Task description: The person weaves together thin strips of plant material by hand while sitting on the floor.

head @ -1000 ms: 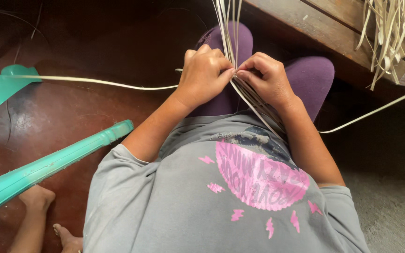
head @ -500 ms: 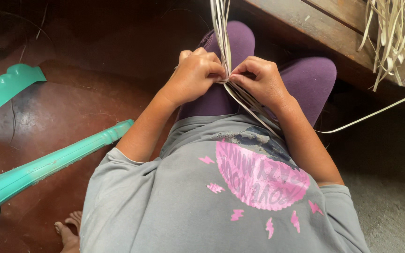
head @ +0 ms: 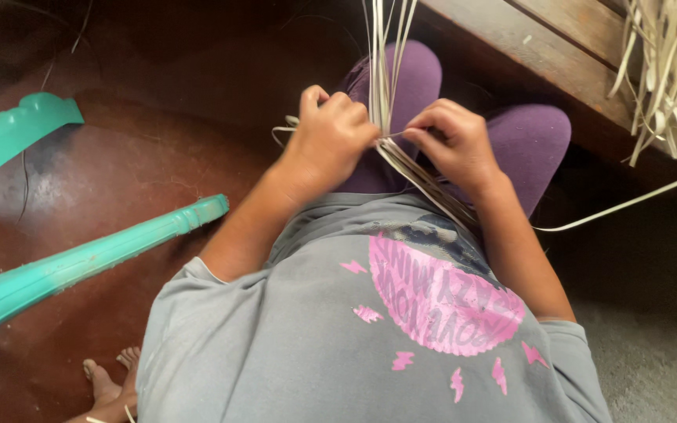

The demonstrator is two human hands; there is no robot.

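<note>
Over the lap, between the purple-clad knees point(head: 538, 141), both hands met on a bundle of pale flat weaving strips point(head: 384, 74). The left hand point(head: 331, 141) had its fingers curled shut around the strips, knuckles up, a short looped end sticking out at its 9 o'clock side. The right hand point(head: 456, 145) pinched the same strips with thumb and forefinger closed at the point where the strands crossed, touching the left hand's fingertips. From there the strips ran up towards 12 o'clock and out of view, and down towards 5 o'clock along the grey shirt point(head: 338, 345).

Compared with a second earlier, a long single strip that had stretched away at 9 o'clock across the red-brown floor point(head: 119, 180) was no longer there; only the small loop by the left hand remained. It appeared to have been drawn in through the crossing, so one pass of the weave looked tightened. The hands had hardly moved otherwise.

Another strip point(head: 628, 204) trailed off at 3 o'clock. A teal plastic chair point(head: 119, 243) stood at 8 o'clock, a wooden bench point(head: 558, 47) with loose strips point(head: 667, 70) at 1 o'clock.
</note>
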